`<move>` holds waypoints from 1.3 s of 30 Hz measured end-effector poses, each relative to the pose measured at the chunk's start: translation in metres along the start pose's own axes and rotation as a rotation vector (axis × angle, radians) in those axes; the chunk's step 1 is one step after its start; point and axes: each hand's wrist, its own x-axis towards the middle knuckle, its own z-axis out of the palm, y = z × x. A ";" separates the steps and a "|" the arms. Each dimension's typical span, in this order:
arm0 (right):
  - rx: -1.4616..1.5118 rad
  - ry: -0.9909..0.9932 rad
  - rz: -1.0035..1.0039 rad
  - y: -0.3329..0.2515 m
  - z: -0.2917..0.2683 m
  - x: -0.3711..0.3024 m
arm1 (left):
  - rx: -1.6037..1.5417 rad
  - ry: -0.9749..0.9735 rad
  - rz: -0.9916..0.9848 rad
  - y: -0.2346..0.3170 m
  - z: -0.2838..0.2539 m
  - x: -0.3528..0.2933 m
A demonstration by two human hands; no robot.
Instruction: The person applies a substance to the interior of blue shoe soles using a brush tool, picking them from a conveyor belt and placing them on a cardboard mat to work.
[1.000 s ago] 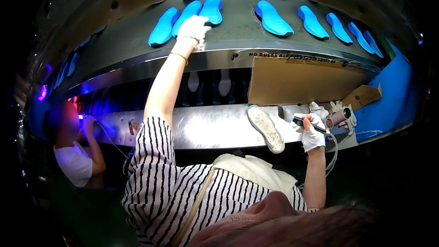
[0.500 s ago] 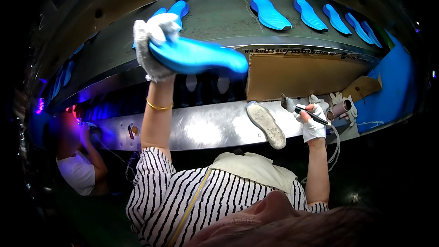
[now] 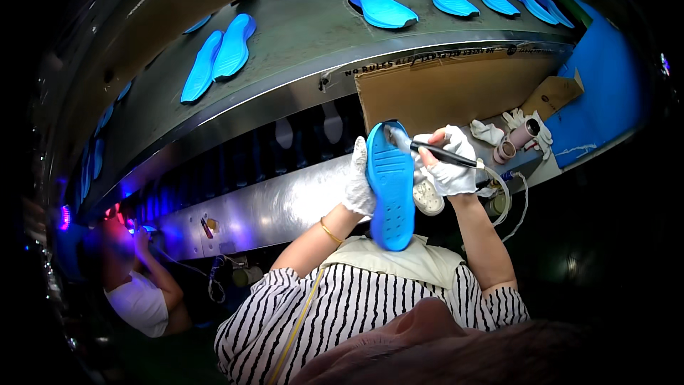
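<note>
While our gloved left hand [image 3: 356, 182] grips the ribbed blue foam sole [image 3: 390, 189] upright, our right hand [image 3: 447, 164] clasps a black-handled brush [image 3: 427, 147] at its toe. We judge brushing is underway; next come strokes down toward the heel.

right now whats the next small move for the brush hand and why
Probably stroke the black-handled brush down the ribbed blue shoe sole: the gloved left hand holds it upright, and the right hand has the bristles at its top end only.

A flat brown cardboard sheet [image 3: 456, 89] leans under the conveyor's steel edge. Above it, along that edge, runs a narrow strip of black lettering [image 3: 427, 58]. Right of the sheet stands 1 small brown cardboard box [image 3: 557, 94].
</note>
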 end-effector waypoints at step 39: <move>0.162 -0.323 0.335 0.013 -0.003 -0.047 | 0.333 0.091 0.091 0.005 -0.036 -0.027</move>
